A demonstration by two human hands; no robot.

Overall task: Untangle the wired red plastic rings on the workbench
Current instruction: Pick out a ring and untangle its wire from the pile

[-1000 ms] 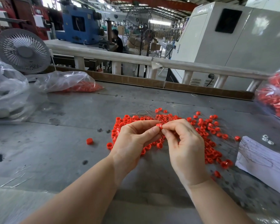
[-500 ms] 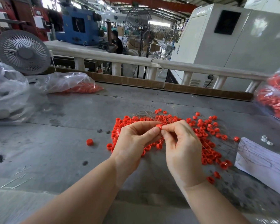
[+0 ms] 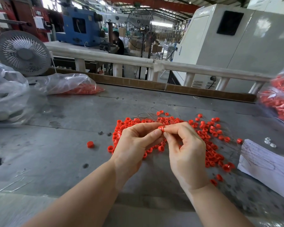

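A pile of small red plastic rings threaded on thin dark wires lies spread on the grey workbench. Above the pile, my left hand and my right hand meet. Both pinch one red ring between thumb and fingertips. Thin wire runs from it down toward the pile. One loose red ring lies apart to the left.
A clear bag with red rings and a crumpled plastic bag lie at the left, near a small fan. Another bag of red rings hangs at the right edge. White paper and small white nuts lie at right.
Both hands stay pinched on the same ring and have shifted only slightly.
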